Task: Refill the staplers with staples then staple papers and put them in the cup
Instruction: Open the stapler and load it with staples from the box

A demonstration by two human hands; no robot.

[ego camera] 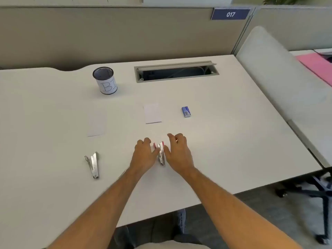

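A red and silver stapler (161, 154) lies on the white desk between my two hands. My left hand (143, 155) rests at its left side, thumb touching it. My right hand (177, 151) sits at its right side, fingers curled and apart, thumb against the stapler. A second, silver stapler (93, 164) lies swung apart at the left. Two small stacks of white paper lie beyond: one (152, 113) in the middle, one (96, 125) to the left. A blue staple box (186, 111) lies at the right. A mesh cup (105, 80) with a paper label stands at the back.
A cable slot (176, 71) with its lid raised is set into the desk (233, 141) at the back. A grey partition runs behind. A white chair back (273, 72) stands at the right, with the desk's front edge near my body.
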